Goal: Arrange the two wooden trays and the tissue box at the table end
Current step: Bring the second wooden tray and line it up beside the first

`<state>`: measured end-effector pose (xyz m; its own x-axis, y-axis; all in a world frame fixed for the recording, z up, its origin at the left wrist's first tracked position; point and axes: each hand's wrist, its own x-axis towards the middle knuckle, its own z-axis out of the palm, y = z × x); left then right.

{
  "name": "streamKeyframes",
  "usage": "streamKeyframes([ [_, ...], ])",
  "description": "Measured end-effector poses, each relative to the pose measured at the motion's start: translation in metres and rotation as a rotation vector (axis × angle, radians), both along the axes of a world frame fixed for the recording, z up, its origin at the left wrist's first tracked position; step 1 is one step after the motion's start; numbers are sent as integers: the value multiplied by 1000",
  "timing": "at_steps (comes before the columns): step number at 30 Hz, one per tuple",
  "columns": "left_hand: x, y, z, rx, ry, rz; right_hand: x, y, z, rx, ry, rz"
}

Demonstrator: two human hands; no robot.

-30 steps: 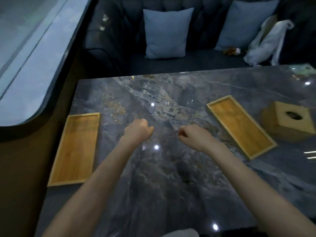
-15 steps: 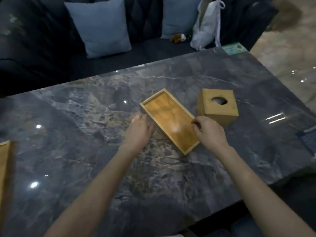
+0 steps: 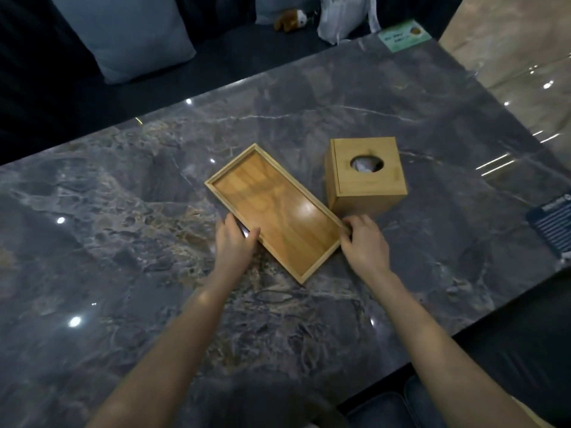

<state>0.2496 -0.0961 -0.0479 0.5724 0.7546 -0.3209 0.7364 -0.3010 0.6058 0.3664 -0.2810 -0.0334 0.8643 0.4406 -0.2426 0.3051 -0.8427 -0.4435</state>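
One shallow wooden tray [image 3: 272, 208] lies at an angle in the middle of the dark marble table [image 3: 123, 242]. My left hand [image 3: 234, 242] grips its long left rim, thumb over the edge. On the opposite long rim, near the tray's right corner, my right hand [image 3: 364, 242] takes hold with curled fingers. Just right of the tray stands the cube-shaped wooden tissue box [image 3: 366, 177], white tissue showing in its round top hole; its lower left side almost touches the tray. The second tray is out of view.
A dark sofa with a blue-grey cushion [image 3: 129, 35], a small plush toy [image 3: 290, 21] and a white bag [image 3: 343, 17] runs along the far side. A green card [image 3: 403, 35] lies at the table's far right corner, a dark blue card [image 3: 553, 223] at its right edge.
The view has swung right, so the left tray has left the frame. Both hands reached from the table's middle to the angled tray and closed on its two long rims.
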Motion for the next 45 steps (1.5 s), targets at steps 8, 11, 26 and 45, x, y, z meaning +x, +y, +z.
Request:
streamKeyframes([
  [8,18,5,-6,-19,85,114,5,1,-14,33,110,-36],
  [11,19,4,-3,8,101,106,6,2,-15,94,126,-82],
  [26,-4,14,20,-13,2,90,-1,3,5,118,144,-78],
  [45,-177,90,90,59,-60,305,-136,99,46,298,310,213],
])
